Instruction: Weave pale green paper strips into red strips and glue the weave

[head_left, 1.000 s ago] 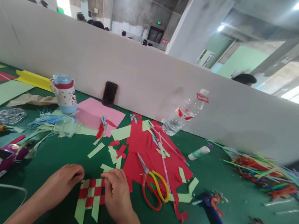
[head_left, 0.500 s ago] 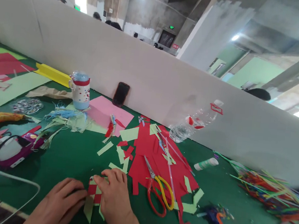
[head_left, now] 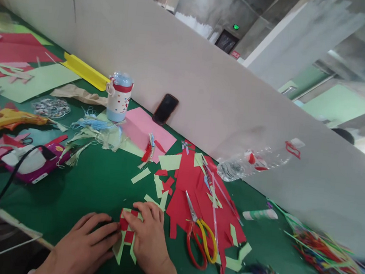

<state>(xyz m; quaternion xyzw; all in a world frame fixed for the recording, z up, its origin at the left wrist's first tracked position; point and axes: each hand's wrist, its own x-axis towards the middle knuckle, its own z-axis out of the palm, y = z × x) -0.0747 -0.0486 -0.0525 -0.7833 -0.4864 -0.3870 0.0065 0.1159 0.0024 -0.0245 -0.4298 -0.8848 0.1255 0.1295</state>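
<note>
Green table [head_left: 91, 184]: left hand [head_left: 82, 248], right hand [head_left: 148, 236] pinch red-green woven paper mat [head_left: 126, 235], mid-weave; next, likely tightening strips.

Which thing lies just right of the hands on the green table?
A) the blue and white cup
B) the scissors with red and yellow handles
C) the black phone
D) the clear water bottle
B: the scissors lie on the red paper right beside the right hand; the other three sit farther back, near the wall.
</note>
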